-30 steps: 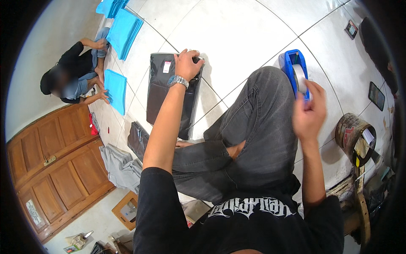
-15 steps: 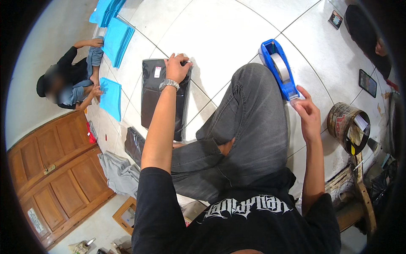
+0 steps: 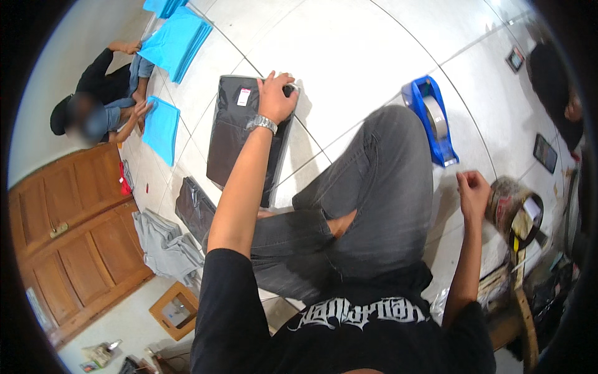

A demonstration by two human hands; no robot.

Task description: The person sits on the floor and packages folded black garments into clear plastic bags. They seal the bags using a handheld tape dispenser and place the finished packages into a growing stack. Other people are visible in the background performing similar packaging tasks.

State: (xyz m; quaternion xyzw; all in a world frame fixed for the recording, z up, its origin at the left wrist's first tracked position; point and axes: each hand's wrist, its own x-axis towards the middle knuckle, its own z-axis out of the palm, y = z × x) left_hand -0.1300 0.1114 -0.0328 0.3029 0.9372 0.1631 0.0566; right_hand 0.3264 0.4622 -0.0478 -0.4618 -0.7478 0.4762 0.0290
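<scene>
A stack of dark, clear-wrapped packages with a small white-and-pink label lies on the tiled floor, left of my bent knee. My left hand, a metal watch at its wrist, rests on the stack's far right corner with its fingers apart and curved. A blue tape dispenser with a roll of pale tape stands just right of my knee. Below the dispenser's near end, apart from it, my right hand is closed in a pinch. Whatever its fingertips hold is too small to make out.
Another person sits at the far left, handling folded blue items. One more dark wrapped package and grey cloth lie left of my legs. A round bin and a phone are at the right.
My right hand has left the tape dispenser's near end and moved toward me, its fingers drawing into a pinch. My left hand stays on the package stack. The whole view has shifted slightly.
</scene>
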